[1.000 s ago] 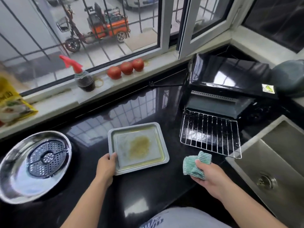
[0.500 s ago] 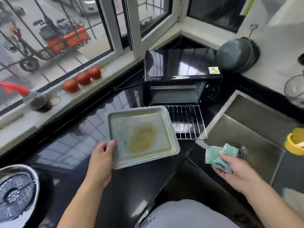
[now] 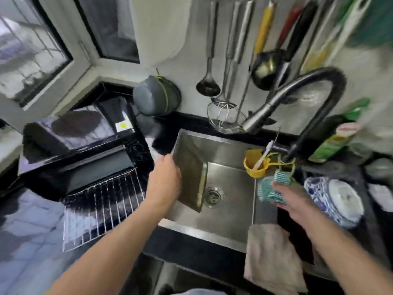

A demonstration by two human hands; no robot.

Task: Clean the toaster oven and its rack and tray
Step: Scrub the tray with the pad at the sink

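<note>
From the head camera I see my left hand [image 3: 164, 180] gripping the tray [image 3: 190, 173] by its near-left edge, fingers curled round the rim, with the tray tilted steeply so its far side dips into the sink [image 3: 231, 220]. The tray's lower corner sits close to the drain [image 3: 213, 194], just right of my left hand.

My right hand [image 3: 294, 201] holds a bunched green cloth [image 3: 271, 188] in its fingers, hovering over the sink's right rim. Just beyond that hand a yellow cup [image 3: 254, 163] hangs on the sink's edge with a white brush handle in it, and the black faucet [image 3: 297, 103] arches above. To the right of my right hand lies a blue and white bowl [image 3: 333, 201]. Below that wrist, a beige towel [image 3: 274, 256] is draped over the sink's front edge.

To the left of my left hand the rack [image 3: 100, 209] lies flat, jutting out of the open front of the toaster oven [image 3: 78, 145], which stands on the black counter [image 3: 27, 241]. Past both hands, ladles [image 3: 208, 86] and a wire strainer [image 3: 223, 118] hang on the wall, somewhat blurred.
</note>
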